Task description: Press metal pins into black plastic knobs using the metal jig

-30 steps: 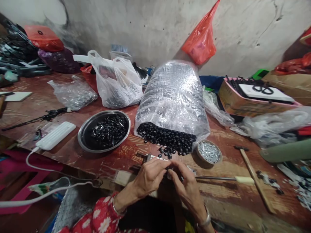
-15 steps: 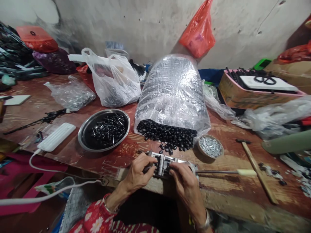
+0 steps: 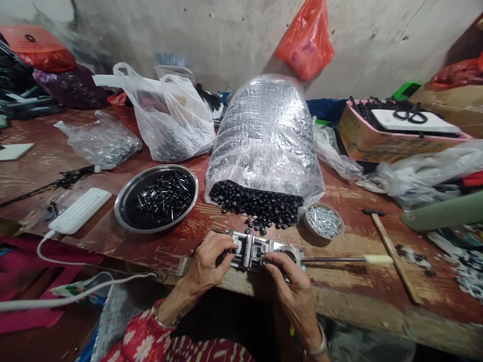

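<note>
A metal clamping fixture (image 3: 248, 251) with a rod handle (image 3: 334, 259) lies at the bench's front edge. My left hand (image 3: 209, 261) is at its left end, thumb and index finger curled close together; what they hold, if anything, is hidden. My right hand (image 3: 292, 289) rests over its right half, fingertips pinched near the central slot around something too small to name. Behind the fixture, small round black parts (image 3: 260, 208) spill from a clear plastic sack (image 3: 267, 130). A bowl of silver nails or screws (image 3: 324, 221) stands right of them.
Left stands a steel bowl (image 3: 119, 213) of black parts with metal pins. A white power strip (image 3: 80, 211) lies beyond it. A hammer (image 3: 396, 259) lies at right, near a green cylinder (image 3: 443, 213). Plastic bags (image 3: 169, 120) and a filled box (image 3: 377, 143) line the back.
The view has shifted slightly, moving the bench leftward in frame. My left fingers have drawn back a little to the left, showing more of the fixture. My right hand stays near the slot.
</note>
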Demonstrator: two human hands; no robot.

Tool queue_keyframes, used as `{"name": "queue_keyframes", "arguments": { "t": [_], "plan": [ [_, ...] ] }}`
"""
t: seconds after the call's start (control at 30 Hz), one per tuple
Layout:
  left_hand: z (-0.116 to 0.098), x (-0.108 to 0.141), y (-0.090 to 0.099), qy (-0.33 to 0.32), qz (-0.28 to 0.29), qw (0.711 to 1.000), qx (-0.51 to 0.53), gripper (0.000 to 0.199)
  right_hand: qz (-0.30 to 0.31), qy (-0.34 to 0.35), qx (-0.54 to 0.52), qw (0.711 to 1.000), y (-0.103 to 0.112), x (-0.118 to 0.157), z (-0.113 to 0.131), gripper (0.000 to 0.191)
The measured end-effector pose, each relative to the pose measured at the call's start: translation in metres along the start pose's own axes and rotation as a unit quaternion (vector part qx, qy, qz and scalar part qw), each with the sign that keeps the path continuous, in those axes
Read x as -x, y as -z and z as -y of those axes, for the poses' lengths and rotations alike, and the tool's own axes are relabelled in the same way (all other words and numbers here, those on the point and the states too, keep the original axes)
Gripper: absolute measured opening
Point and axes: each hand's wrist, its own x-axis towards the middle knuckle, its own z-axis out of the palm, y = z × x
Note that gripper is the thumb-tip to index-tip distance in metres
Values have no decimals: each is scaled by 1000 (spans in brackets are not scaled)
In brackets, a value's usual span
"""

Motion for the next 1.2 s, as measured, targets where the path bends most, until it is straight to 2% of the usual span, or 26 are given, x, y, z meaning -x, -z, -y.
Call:
{"name": "queue_keyframes", "arguments": {
  "t": [0.23,0.4,0.53,0.67,0.83,1.0,1.2],
  "plan": [
    [1,1,-3,-15,30,997,-68,21,-18,61,51,997,-4,4,-6,17],
    [2,0,-4,-12,44,995,-93,23,2,80,72,994,-8,8,-9,27],
    [2,3,-4,2,62,992,-114,24,15,120,103,987,-9,8,-12,33],
    [1,2,-4,15,73,991,-113,20,10,130,123,984,-12,7,-14,27],
    [1,0,-6,29,58,994,-92,13,-18,137,130,982,-17,6,-12,23],
    [4,4,-15,35,25,996,-80,18,-2,156,122,980,-16,7,-10,35],
    [8,8,-19,25,10,996,-79,22,-18,165,158,973,-21,4,-11,34]
  ]
}}
